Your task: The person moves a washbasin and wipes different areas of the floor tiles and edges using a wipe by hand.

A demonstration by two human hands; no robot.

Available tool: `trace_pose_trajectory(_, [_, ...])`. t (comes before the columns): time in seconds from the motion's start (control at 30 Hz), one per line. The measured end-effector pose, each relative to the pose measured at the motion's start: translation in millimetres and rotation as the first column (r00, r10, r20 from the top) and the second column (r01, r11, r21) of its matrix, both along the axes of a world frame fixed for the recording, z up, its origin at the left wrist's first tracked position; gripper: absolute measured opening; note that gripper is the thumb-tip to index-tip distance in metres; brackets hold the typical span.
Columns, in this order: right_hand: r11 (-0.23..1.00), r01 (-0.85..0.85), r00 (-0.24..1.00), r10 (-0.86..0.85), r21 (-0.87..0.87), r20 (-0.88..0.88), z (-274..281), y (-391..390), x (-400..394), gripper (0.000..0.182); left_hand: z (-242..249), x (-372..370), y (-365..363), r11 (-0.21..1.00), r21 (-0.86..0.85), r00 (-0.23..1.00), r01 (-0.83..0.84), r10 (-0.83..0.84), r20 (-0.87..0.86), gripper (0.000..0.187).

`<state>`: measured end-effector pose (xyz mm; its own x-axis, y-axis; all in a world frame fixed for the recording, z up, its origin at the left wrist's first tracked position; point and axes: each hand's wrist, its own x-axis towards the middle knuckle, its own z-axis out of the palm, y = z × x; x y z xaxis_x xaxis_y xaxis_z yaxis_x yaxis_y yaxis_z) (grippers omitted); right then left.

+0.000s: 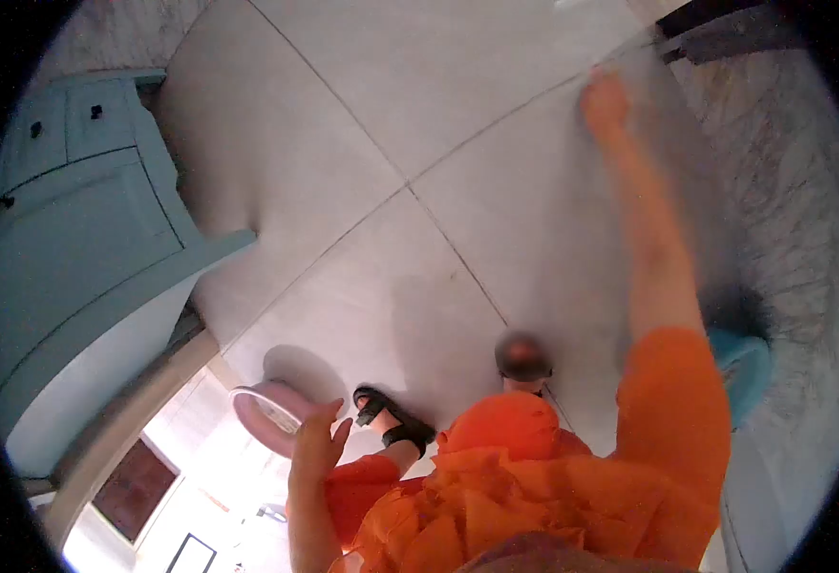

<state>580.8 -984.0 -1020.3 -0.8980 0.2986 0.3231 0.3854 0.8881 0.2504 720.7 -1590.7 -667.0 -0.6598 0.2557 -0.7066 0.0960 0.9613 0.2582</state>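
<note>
My right hand reaches far out over the grey tiled floor, at the upper right. It looks curled into a fist and is slightly blurred; whatever it may hold is hidden. My left hand hangs low at the left with its fingers apart and nothing in them. Just beside it, overlapping in this view, stands a pink basin. My feet are in black sandals, and I wear loose orange clothing.
A blue-green cabinet with dark knobs stands on the left. Behind my right arm is a turquoise tub, by a marbled surface along the right. A dark edge juts in at the upper right. Bright light comes through a doorway at lower left.
</note>
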Motion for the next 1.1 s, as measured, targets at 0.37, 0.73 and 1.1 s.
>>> trace_pose_trajectory(0.37, [0.885, 0.201, 0.975, -0.139, -0.419, 0.173, 40.1, -9.3, -1.9, 0.045, 21.6, 11.3, 3.5, 0.997, -0.051, 0.998, -0.054, 0.057, 0.042, 0.034])
trace_pose_trajectory(0.73, [0.894, 0.359, 0.910, -0.271, -0.270, 0.314, 50.8, -23.7, -48.6, 0.034, 26.3, 36.9, -15.2, 0.983, -0.037, 0.983, -0.179, 0.180, 0.019, 0.033])
trace_pose_trajectory(1.1, [0.641, -0.212, 0.900, 0.423, -0.738, 0.108, 47.2, -279.7, 61.9, 0.036, 36.8, -9.8, 43.2, 0.980, 0.180, 0.997, -0.080, 0.083, -0.008, 0.032])
